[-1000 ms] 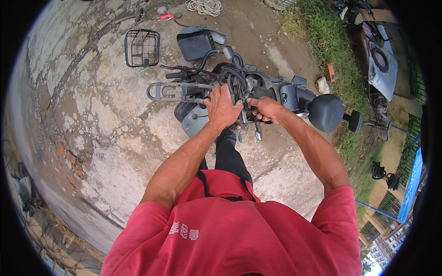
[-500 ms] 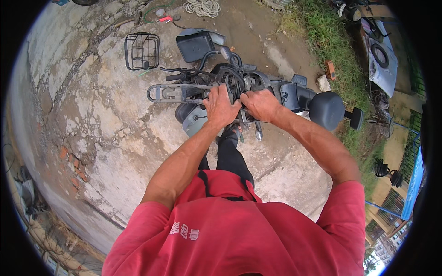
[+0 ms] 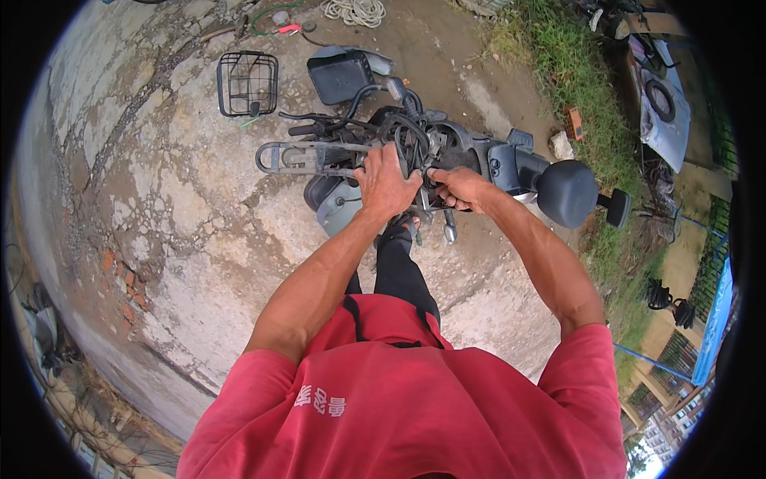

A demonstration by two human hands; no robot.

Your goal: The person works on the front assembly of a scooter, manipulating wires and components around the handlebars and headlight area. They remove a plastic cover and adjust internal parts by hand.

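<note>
An electric scooter [image 3: 499,160] lies across the ground in front of me, its front cables [image 3: 405,134] and metal parts exposed. My left hand [image 3: 381,180] has its fingers curled over the inner end of a metal rack [image 3: 299,160], beside the cables. Just to its right, my right hand [image 3: 459,188] is closed with thumb and index finger at the front assembly; what they pinch is hidden or too small to name. A mirror [image 3: 450,230] sticks out below that hand. The black seat [image 3: 565,191] is on the right.
A wire basket [image 3: 246,84], black box [image 3: 339,76], coiled rope [image 3: 351,12] and red tool [image 3: 289,29] lie beyond the scooter on cracked concrete [image 3: 159,239]. Grass, a brick [image 3: 574,124] and a tire [image 3: 659,104] on a sheet are at the right. My foot [image 3: 405,227] is below the front assembly.
My right hand turned over toward my left hand and has now rotated back, slightly lower, with the wrist and forearm drawn a little left. My left hand stays in nearly the same place.
</note>
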